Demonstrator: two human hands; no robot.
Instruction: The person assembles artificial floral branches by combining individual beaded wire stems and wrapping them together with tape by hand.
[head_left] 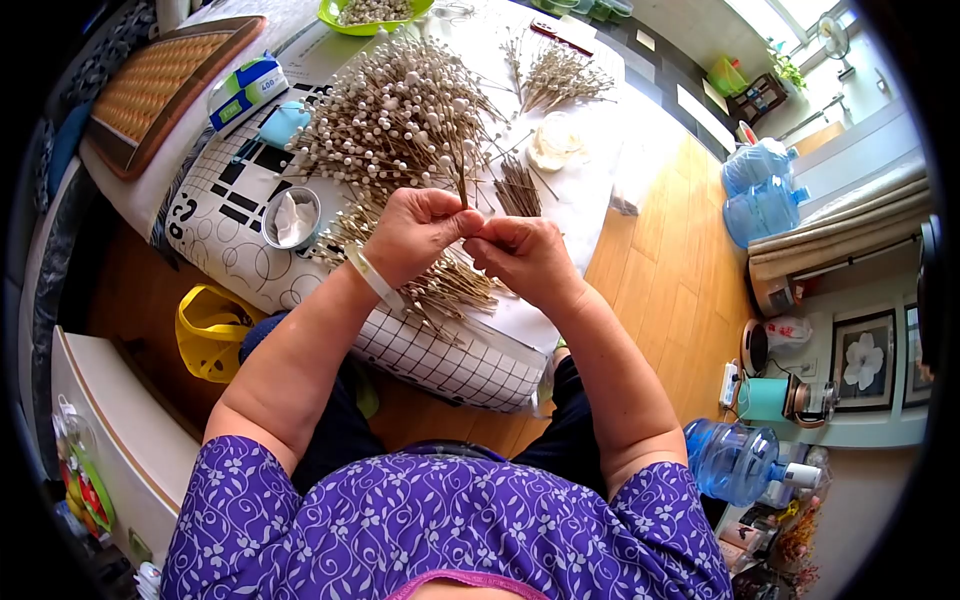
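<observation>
Both hands meet above the near part of a covered table (220, 265). My left hand (420, 232) is closed in a pinch round thin brown stems that rise from its fingertips. Touching it, my right hand (520, 250) is closed too, its fingertips pressed together; whatever lies between them is too small to make out. Behind them spreads a big heap of white-beaded stems (400, 120). More beaded stems (445, 290) lie under the hands. A bundle of bare brown sticks (517, 188) sits just beyond my right hand, near a whitish round roll (557, 141).
On the table stand a small tub with white material (293, 220), a tissue pack (247, 92), a green bowl (375, 12) and another beaded bunch (560, 78). A phone (562, 37) lies at the far edge. A yellow bag (212, 335) is on the floor at left.
</observation>
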